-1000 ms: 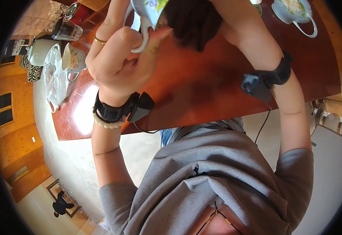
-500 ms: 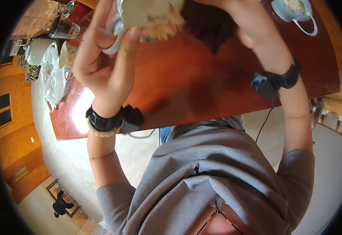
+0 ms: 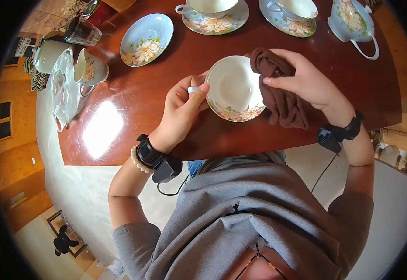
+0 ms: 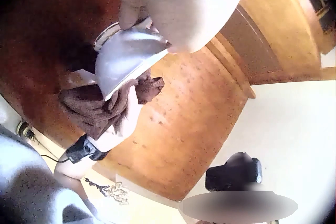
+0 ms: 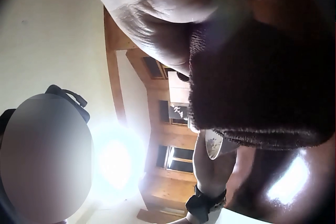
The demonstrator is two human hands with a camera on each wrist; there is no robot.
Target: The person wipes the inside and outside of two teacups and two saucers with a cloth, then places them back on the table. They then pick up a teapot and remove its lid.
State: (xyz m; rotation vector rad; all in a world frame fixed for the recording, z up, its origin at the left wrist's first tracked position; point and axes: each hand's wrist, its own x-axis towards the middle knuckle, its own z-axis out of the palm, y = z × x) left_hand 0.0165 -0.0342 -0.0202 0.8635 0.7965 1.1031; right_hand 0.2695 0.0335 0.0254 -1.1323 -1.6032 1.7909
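Note:
In the head view my left hand (image 3: 180, 112) grips a floral teacup (image 3: 229, 91) by its handle, thumb on top. The cup is tipped so its pale inside faces up toward me, above the table's near part. My right hand (image 3: 308, 81) holds a brown cloth (image 3: 289, 109) against the cup's right rim, thumb over the fabric. From the left wrist, the cup's smooth outer wall (image 4: 123, 58) shows with the cloth (image 4: 92, 111) bunched beyond it. The dark cloth (image 5: 262, 87) covers much of the right wrist view and hides most of the cup.
Farther back on the red-brown table (image 3: 133, 102) are a floral saucer (image 3: 147, 39), two cups on saucers (image 3: 215, 23), and a teapot (image 3: 352, 23) at right. A creamer (image 3: 89, 70), a clear plastic bag (image 3: 63, 88) and a glass (image 3: 83, 33) stand left.
Both hands have come down from the top edge of the head view, bringing the teacup and cloth nearer my body. The cup has turned, its inside now facing up, and the cloth meets its rim.

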